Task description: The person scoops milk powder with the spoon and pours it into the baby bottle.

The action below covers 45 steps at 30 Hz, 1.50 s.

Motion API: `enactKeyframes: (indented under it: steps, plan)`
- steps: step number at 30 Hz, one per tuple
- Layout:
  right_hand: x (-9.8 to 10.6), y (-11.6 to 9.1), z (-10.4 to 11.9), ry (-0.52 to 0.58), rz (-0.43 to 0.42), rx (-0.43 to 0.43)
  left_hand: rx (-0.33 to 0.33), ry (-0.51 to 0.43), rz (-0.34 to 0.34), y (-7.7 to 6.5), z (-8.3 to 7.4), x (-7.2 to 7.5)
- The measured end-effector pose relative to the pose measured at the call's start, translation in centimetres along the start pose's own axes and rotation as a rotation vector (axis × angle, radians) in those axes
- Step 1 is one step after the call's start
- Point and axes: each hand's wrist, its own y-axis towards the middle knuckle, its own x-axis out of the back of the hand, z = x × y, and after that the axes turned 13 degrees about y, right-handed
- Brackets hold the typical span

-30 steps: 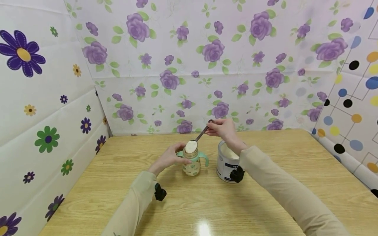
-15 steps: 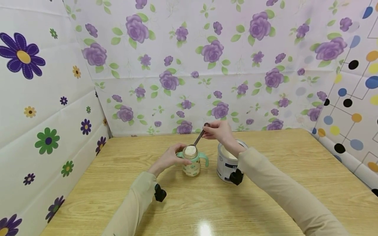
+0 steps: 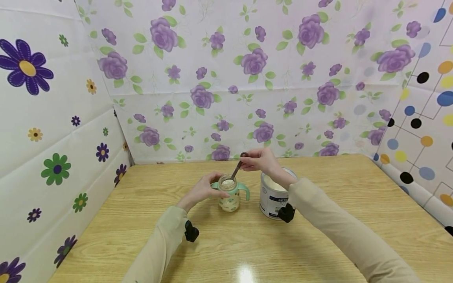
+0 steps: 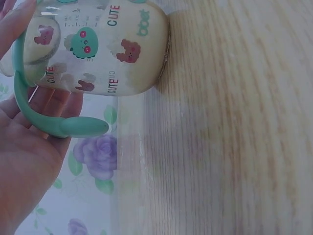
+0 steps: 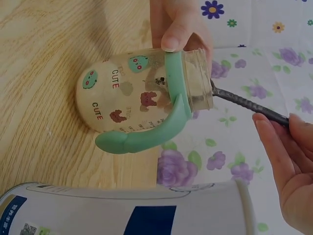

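Note:
A clear baby bottle [image 3: 229, 203] with green handles and cartoon prints stands lidless on the table. My left hand [image 3: 202, 191] grips it round the upper part, thumb in front. In the left wrist view, pale powder coats the lower part of the bottle [image 4: 105, 46]. Thumb and fingers of my right hand [image 3: 261, 161] pinch the end of a dark spoon [image 3: 236, 171], which slants down into the bottle's mouth. Inside the neck, the spoon's bowl is mostly hidden. The right wrist view has the spoon's handle [image 5: 249, 104] entering the mouth.
Just right of the bottle stands an open can [image 3: 271, 201] of pale powder, partly beneath my right wrist. The wooden table [image 3: 226, 243] meets a flowered cloth backdrop [image 3: 201, 94] behind, with patterned cloth on both sides.
My right hand has moved down and a little left. The spoon, heaped with pale powder above the mouth, has tipped steeper and its bowl has sunk into the neck. The left hand stays put.

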Motion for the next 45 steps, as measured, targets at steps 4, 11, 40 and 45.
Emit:
enactKeyframes:
  steps: [4, 11, 40, 45]
  plan:
    - [0.1, -0.4, 0.4, 0.016, 0.051, -0.022, -0.001, 0.019, 0.000, 0.0, 0.0, 0.0]
    - [2.8, 1.2, -2.3, 0.007, 0.165, 0.002, 0.000, 0.027, 0.004, -0.1, -0.2, 0.0]
    - [1.3, -0.6, 0.2, -0.015, 0.264, 0.190, -0.033, 0.008, 0.027, -0.6, -1.9, 0.4]
    - [1.3, -0.6, 0.3, -0.048, 0.275, 0.211, -0.048, 0.031, 0.015, -0.7, -1.9, 0.4]
